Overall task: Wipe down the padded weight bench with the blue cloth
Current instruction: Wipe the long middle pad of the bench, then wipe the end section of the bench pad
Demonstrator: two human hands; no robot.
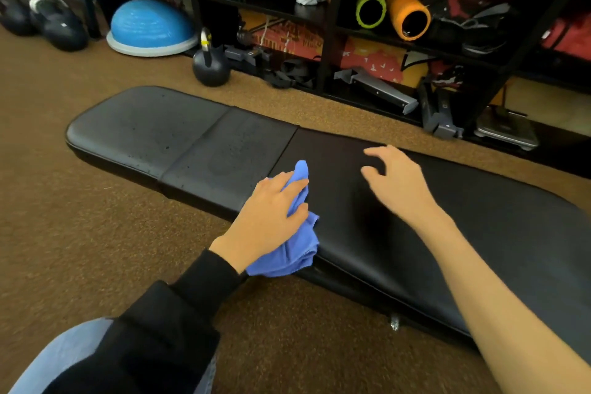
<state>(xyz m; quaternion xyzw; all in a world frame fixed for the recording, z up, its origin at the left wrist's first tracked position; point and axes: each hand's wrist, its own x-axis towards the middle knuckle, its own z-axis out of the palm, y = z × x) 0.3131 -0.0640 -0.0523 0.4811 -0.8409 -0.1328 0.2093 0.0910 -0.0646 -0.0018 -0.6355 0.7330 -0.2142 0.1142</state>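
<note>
One crumpled cloth point(289, 254) on smooth bench point(479, 217).

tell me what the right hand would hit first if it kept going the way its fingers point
Probably the bench pad: the right hand sits low over it, fingers angled far-left and slightly down. Past its far edge come carpet, then black straps under the shelf. Height is unclear.
</note>
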